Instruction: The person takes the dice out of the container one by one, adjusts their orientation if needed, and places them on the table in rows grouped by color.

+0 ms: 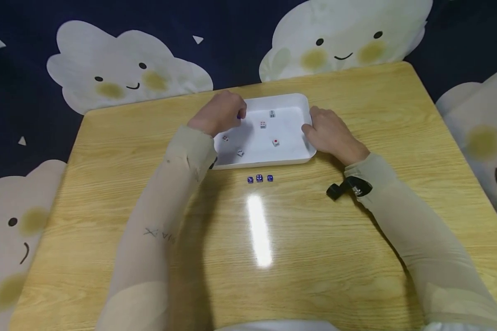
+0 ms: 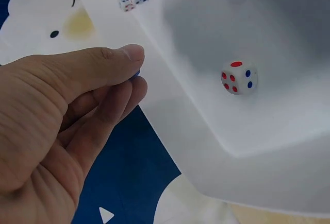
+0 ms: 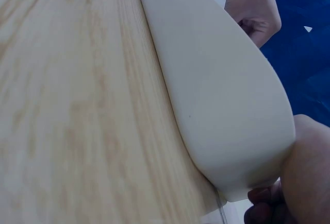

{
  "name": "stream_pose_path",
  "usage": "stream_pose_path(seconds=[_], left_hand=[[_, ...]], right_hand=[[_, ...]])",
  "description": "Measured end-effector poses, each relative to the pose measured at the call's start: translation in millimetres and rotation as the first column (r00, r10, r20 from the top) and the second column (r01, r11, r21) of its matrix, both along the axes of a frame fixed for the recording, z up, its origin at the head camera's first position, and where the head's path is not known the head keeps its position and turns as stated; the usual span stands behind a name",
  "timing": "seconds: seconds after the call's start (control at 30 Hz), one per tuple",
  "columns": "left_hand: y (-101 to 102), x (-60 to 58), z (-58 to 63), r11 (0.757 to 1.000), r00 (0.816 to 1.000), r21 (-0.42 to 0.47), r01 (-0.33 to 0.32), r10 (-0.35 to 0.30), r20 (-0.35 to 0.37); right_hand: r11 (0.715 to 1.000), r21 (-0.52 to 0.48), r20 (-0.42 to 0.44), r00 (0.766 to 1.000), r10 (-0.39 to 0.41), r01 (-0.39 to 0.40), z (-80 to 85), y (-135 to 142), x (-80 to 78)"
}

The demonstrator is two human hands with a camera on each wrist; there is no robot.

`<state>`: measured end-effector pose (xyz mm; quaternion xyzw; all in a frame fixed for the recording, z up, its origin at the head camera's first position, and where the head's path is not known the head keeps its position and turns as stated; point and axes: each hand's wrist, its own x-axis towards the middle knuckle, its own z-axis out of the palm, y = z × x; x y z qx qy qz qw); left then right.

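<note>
A white tray lies at the far side of the table with several white dice in it. Above its left part, my left hand pinches a small blue die between thumb and fingers; only a sliver of the die shows in the left wrist view. At the opposite end, my right hand grips the tray's right wall, thumb over the rim and fingers outside and low. Three blue dice sit in a row on the table just in front of the tray.
The wooden table runs toward the body, with a bright reflection on it. Dark blue cloth with cloud faces surrounds the table's edges. A black strap with a small device is on the right wrist.
</note>
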<state>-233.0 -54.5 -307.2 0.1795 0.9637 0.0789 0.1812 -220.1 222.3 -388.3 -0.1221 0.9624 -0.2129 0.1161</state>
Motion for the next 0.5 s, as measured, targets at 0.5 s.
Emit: stream_pose_path(seconds=[0.5], left_hand=[[-1, 14.2, 0.8, 1.0, 1.0, 0.026, 0.017, -0.016, -0.02]], right_hand=[[1.0, -0.009, -0.034, 0.999, -0.002, 0.001, -1.4, 4, -1.4]])
